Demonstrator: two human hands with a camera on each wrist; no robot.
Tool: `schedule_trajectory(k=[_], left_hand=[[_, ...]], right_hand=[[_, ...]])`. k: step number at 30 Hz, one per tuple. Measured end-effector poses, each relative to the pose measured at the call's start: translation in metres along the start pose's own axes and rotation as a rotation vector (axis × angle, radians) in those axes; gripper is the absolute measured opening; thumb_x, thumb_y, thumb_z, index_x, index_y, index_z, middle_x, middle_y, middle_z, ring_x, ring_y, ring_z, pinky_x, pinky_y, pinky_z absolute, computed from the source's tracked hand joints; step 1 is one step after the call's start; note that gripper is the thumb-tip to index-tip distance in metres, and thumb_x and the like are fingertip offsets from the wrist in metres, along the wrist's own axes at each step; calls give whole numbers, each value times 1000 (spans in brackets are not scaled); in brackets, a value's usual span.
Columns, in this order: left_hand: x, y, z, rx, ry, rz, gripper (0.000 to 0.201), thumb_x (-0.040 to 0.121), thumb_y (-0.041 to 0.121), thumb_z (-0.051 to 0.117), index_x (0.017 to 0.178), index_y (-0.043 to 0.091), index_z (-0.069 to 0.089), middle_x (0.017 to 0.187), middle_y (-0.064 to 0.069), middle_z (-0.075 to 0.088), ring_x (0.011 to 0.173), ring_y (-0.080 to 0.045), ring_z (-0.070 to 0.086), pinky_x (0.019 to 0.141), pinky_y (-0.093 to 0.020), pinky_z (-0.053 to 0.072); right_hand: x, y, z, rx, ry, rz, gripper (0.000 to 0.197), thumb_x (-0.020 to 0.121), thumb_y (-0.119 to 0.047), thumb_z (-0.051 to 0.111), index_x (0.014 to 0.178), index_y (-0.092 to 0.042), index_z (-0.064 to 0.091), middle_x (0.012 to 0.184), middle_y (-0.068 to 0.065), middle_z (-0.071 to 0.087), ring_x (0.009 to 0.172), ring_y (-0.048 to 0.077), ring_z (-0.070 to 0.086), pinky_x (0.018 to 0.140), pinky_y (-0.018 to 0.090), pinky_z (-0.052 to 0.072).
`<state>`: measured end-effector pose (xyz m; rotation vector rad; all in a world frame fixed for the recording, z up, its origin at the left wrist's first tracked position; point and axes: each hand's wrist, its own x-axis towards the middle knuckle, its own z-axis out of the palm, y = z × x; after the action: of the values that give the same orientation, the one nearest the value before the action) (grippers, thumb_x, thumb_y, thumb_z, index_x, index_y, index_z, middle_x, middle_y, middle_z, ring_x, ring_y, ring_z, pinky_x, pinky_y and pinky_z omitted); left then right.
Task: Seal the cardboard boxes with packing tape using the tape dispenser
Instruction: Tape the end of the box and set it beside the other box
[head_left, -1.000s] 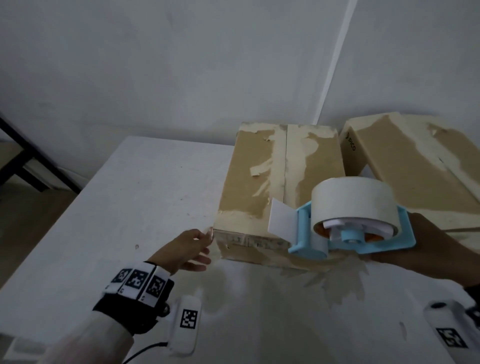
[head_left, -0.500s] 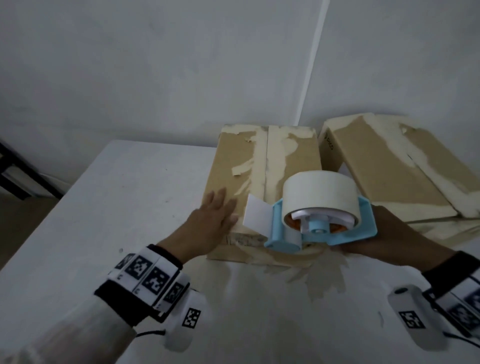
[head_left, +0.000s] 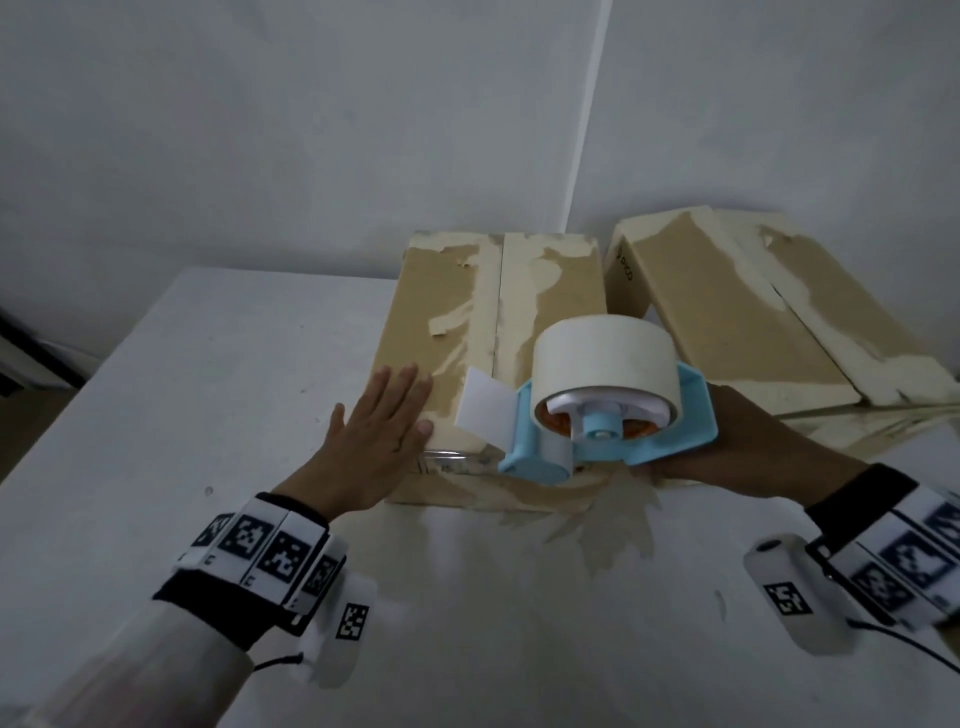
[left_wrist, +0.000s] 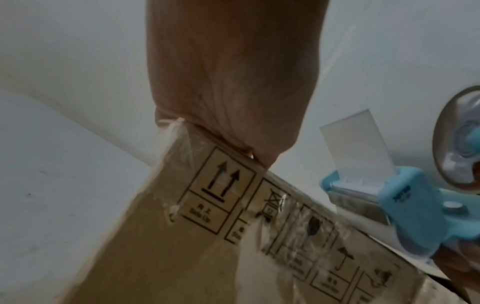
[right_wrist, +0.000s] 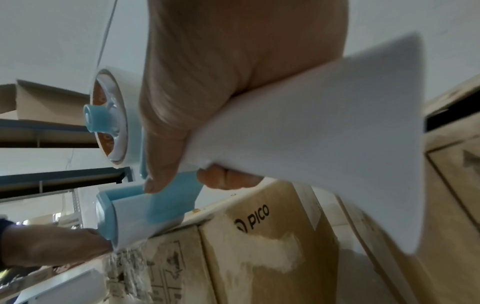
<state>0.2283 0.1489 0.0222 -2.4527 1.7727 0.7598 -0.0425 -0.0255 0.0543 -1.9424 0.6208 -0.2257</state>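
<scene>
The left hand (head_left: 376, 434) lies flat, fingers straight, on the near cardboard box (head_left: 457, 312), while the right hand (head_left: 748, 447) grips the blue tape dispenser (head_left: 597, 415) at the box's front edge.

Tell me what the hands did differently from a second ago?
The left hand moved from beside the near box's front corner up onto its top, lying flat. The right hand still grips the blue tape dispenser at the box's front edge. Both boxes stayed put.
</scene>
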Motion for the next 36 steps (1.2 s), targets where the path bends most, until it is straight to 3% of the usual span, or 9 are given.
schedule_trajectory(k=[4, 6, 8, 10, 14, 22, 24, 26, 36], left_hand=[[0, -1, 1, -21, 5, -26, 107, 42, 82, -34, 132, 26, -31, 133, 23, -39, 126, 2, -32, 113, -54, 2], [1, 0, 2, -25, 9, -31, 96, 57, 80, -25, 136, 25, -29, 139, 21, -37, 127, 3, -30, 114, -54, 3], [1, 4, 2, -51, 9, -48, 82, 72, 66, -8, 142, 25, -23, 147, 18, -30, 133, 0, -28, 114, -54, 4], [0, 6, 2, -68, 17, -58, 78, 75, 58, -3, 143, 24, -21, 149, 17, -27, 138, -6, -24, 115, -53, 3], [-1, 5, 3, -64, 39, -47, 92, 60, 66, -13, 142, 25, -22, 137, 26, -30, 130, 3, -26, 114, -53, -1], [0, 6, 6, -36, 70, -67, 84, 69, 64, -10, 144, 27, -18, 143, 23, -28, 137, -2, -24, 113, -55, -6], [1, 5, 6, -34, 74, -72, 80, 73, 62, -7, 144, 27, -18, 146, 20, -28, 136, -1, -24, 112, -56, -6], [2, 5, 6, -17, 71, -66, 88, 65, 65, -13, 144, 26, -18, 140, 22, -31, 133, 1, -25, 112, -58, -5], [1, 5, 5, 6, 75, -79, 82, 60, 64, -16, 130, 24, -30, 152, 14, -25, 130, 2, -26, 111, -57, -8]], right_hand=[[-8, -4, -14, -43, -16, 5, 48, 68, -3, 75, 104, -29, 55, 92, -30, 68, 82, -8, 64, 64, 4, 46], [-19, 1, -26, -75, 7, 33, 46, 68, 0, 75, 98, -29, 56, 81, -32, 67, 76, -9, 63, 58, 4, 45], [-29, 8, -36, -120, 38, 73, 44, 65, -3, 78, 96, -28, 59, 82, -29, 68, 76, -6, 64, 58, 7, 47], [-35, 13, -41, -131, 64, 102, 45, 64, -3, 79, 94, -30, 60, 82, -28, 69, 76, -7, 64, 58, 6, 47], [-39, 15, -43, -175, 69, 138, 44, 61, -13, 82, 92, -34, 60, 84, -10, 71, 78, -8, 63, 59, 5, 47], [-47, 16, -52, -169, 60, 136, 45, 63, -8, 79, 92, -36, 58, 75, -16, 70, 77, -13, 61, 58, 3, 45], [-54, 18, -56, -122, 57, 130, 44, 64, -7, 77, 93, -34, 58, 78, -27, 70, 79, -10, 63, 58, 4, 46], [-58, 21, -56, -102, 43, 124, 47, 65, -3, 76, 98, -31, 58, 83, -33, 68, 81, -9, 63, 60, 4, 46], [-57, 35, -59, 9, 32, 96, 49, 63, 3, 77, 97, -28, 59, 89, -24, 71, 78, -4, 66, 58, 10, 51]])
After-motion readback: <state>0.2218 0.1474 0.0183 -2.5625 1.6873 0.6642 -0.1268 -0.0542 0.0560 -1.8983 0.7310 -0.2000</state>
